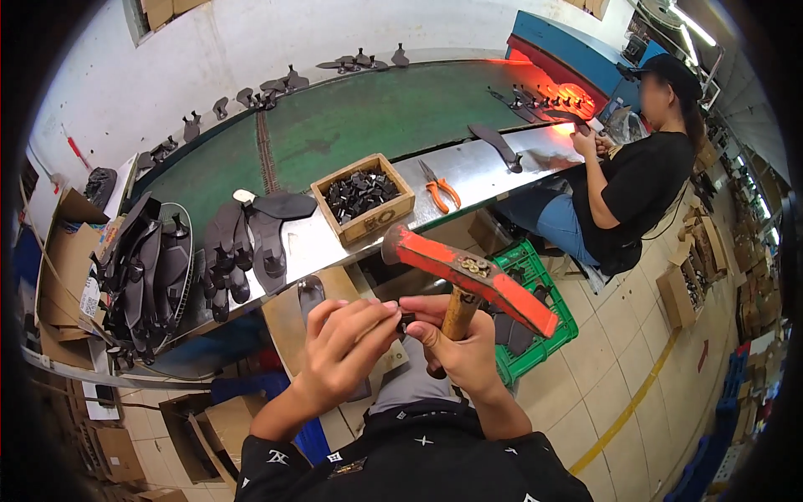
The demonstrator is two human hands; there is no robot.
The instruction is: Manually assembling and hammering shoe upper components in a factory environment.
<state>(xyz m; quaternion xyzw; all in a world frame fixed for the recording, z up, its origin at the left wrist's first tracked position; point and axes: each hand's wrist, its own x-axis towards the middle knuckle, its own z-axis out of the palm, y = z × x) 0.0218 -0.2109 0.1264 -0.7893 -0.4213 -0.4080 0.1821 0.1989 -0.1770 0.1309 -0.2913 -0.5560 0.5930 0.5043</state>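
My left hand point(347, 351) and my right hand point(460, 347) meet at the middle, in front of my chest. Their fingertips close on a small black piece point(406, 320), mostly covered by the fingers; it resembles the small black parts in the wooden box. In my right hand is also a hammer point(481, 276), its wooden handle upright against the palm and its red head above the knuckles. Behind my left hand, a dark shoe sole point(311, 293) lies on a brown board point(284, 314), partly hidden by that hand.
A wooden box point(389, 222) of small black parts and orange-handled pliers point(440, 192) rest on the metal ledge beside a green conveyor belt point(351, 109). Heeled soles point(150, 268) pile up at left. A green crate point(556, 305) stands right; a co-worker point(644, 167) sits beyond.
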